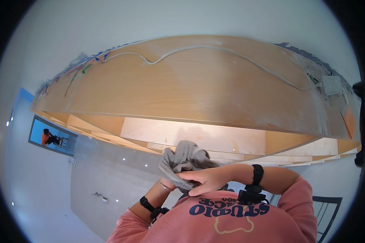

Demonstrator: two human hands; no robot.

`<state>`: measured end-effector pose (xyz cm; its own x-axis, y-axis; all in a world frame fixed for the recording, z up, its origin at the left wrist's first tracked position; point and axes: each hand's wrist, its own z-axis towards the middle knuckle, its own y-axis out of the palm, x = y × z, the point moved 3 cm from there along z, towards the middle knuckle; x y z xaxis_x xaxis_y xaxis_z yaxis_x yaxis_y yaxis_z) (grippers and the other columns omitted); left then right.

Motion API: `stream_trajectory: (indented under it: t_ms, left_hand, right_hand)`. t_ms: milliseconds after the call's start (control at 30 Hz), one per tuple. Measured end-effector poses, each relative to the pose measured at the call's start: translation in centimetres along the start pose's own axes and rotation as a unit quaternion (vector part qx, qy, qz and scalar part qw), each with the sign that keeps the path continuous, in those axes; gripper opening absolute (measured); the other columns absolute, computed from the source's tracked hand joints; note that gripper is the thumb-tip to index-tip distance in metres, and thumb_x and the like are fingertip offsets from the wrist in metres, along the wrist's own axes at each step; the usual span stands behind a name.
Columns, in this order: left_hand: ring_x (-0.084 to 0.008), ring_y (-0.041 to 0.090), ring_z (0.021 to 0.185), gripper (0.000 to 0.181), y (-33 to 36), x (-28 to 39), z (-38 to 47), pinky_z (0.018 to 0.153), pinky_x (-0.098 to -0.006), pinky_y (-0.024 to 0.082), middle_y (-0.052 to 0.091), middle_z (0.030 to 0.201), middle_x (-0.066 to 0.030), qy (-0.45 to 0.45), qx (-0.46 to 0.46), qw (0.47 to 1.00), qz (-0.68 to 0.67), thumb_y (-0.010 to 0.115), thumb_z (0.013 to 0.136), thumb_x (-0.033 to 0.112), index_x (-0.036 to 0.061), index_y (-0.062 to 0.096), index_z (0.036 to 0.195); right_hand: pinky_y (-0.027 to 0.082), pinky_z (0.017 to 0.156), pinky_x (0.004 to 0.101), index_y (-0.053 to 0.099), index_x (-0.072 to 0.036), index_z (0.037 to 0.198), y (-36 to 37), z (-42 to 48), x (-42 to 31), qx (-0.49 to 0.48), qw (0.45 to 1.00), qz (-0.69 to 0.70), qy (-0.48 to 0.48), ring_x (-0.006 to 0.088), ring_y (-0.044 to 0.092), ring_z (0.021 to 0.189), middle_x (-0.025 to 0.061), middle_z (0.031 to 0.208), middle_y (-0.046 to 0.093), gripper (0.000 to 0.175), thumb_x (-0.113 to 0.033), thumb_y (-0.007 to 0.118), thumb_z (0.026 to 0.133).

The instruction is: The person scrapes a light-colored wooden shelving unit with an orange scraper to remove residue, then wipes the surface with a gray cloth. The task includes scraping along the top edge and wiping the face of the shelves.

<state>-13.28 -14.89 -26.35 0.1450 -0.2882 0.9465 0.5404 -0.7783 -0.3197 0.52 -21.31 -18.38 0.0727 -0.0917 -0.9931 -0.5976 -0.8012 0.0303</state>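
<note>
A crumpled grey cloth (185,158) is bunched up in front of my chest, before the front edge of a tall wooden cabinet. My right hand (208,179) lies against its near side with the fingers pressed into the folds. Most of my left hand (169,183) is hidden behind the cloth, which it supports from the other side. Beyond both hands stretches the dusty wooden top panel (158,88) of the cabinet. Pale dust patches and smears mark its surface, mainly towards the right.
A white cable (197,47) snakes along the panel's back. Loose coloured wires (86,68) lie at the left; a white junction box (332,85) and an orange piece (349,121) at the right. Open shelves (194,133) show below. Through an opening, another person (47,136) is visible.
</note>
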Motion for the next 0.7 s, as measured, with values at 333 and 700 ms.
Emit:
stream_trajectory:
  t_ms: [333,700]
  left_hand:
    - [-0.029,0.045,0.111,0.048,-10.6,7.3,-5.2,0.092,-0.0384,0.036,0.048,0.119,-0.0086,-0.056,0.356,0.919,0.158,0.061,0.076,0.032,0.0086,0.049,0.116]
    - [-0.0286,0.054,0.091,0.031,-23.7,23.4,-5.7,0.074,-0.036,0.043,0.06,0.091,-0.0052,-0.1,0.386,0.598,0.695,0.066,0.065,0.03,0.0115,0.061,0.089]
  right_hand:
    - [0.051,0.074,0.0393,0.064,-0.008,0.103,0.0,-10.7,-9.7,0.307,0.851,-0.296,-0.305,0.0261,0.063,0.09,0.0088,0.106,0.064,0.017,-0.012,0.059,0.088]
    - [0.031,0.108,0.0444,0.055,-0.012,0.12,-6.7,-23.8,-9.7,0.64,0.378,-0.659,0.115,0.0299,0.037,0.132,0.0084,0.14,0.043,0.03,-0.01,0.052,0.09]
